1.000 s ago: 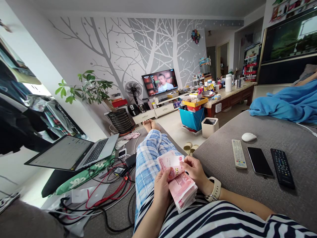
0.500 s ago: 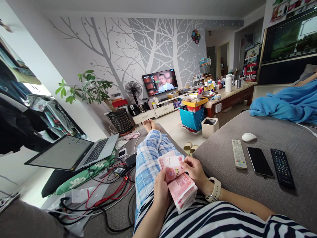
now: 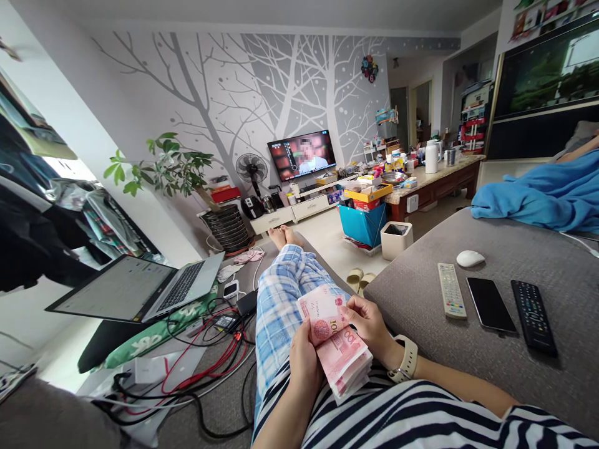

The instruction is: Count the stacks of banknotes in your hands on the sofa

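Note:
I sit on a grey sofa with my legs stretched out in blue plaid trousers. My left hand (image 3: 303, 358) is closed around a thick stack of pink banknotes (image 3: 347, 362) held over my lap. My right hand (image 3: 372, 324), with a pale watch on its wrist, pinches the top banknote (image 3: 322, 308) at its right edge, and this note stands bent up from the stack.
On the sofa seat to my right lie a white remote (image 3: 452, 290), a black phone (image 3: 491, 304), a black remote (image 3: 533, 317) and a white mouse (image 3: 470, 258). An open laptop (image 3: 140, 287) and tangled cables (image 3: 206, 349) lie to my left. A blue blanket (image 3: 538, 193) is at far right.
The top banknote has shifted slightly as my right hand's fingers work it; both hands stay over my lap with the stack.

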The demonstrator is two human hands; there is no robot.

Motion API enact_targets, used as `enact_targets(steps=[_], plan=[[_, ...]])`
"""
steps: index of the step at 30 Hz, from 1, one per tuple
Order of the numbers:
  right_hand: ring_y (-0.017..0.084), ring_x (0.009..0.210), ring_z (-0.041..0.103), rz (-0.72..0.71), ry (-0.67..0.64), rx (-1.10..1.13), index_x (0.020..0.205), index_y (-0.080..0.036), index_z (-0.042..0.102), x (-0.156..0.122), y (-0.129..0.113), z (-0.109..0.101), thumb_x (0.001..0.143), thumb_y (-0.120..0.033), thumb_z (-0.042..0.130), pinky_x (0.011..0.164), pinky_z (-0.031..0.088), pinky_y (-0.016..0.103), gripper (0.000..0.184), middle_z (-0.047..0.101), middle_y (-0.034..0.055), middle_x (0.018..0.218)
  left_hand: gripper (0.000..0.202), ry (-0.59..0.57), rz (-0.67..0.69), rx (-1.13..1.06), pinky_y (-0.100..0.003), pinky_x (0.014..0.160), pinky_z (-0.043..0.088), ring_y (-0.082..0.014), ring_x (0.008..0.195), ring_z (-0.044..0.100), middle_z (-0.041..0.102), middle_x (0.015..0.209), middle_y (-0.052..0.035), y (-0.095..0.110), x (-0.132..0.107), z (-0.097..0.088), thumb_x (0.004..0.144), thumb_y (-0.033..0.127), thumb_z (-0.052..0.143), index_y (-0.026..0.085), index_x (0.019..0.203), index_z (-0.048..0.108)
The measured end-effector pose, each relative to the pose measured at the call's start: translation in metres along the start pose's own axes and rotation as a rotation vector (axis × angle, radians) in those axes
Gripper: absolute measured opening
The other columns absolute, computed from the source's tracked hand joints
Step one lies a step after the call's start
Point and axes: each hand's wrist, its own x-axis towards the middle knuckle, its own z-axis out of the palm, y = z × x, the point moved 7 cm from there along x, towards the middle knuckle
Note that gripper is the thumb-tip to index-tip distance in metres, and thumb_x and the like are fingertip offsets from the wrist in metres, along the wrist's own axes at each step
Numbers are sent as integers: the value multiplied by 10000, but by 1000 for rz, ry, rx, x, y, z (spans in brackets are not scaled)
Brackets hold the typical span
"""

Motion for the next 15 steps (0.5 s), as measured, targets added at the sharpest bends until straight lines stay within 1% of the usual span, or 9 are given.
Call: enact_targets(steps=[3,4,9,12,15], plan=[[133,579,414,-5,-5,30,634,-194,517,-1,-1,1,845,-468,623,547,350,256,362,469,-25,593,139,-47,-39,-15,-279,632,513,-155,611,599,656,646,-9,-4,0,2,683,277,626,144,687,666],[135,587,427,-4,-7,42,645,-193,529,-1,-1,2,842,-465,628,554,362,257,351,487,-20,604,144,-60,-32,-15,-275,629,507,-148,605,589,654,648,-4,-4,1,2,670,281,628,144,690,668],[155,629,505,28,-13,87,714,-189,597,-2,-1,4,818,-477,654,594,415,267,312,578,6,671,129,-92,-23,6,-253,561,462,-123,546,521,622,602,9,-6,2,2,618,281,618,153,630,635],[158,634,518,33,-16,95,721,-186,608,-2,-2,4,814,-478,660,604,424,269,311,592,9,680,125,-94,-22,4,-256,553,456,-123,537,508,607,584,15,-7,3,1,605,283,625,160,625,626],[160,633,520,24,-18,100,719,-186,608,-2,-2,4,821,-470,658,608,426,272,306,590,10,676,137,-105,-8,17,-258,576,464,-128,563,523,622,613,8,-6,4,1,618,292,629,157,643,639]])
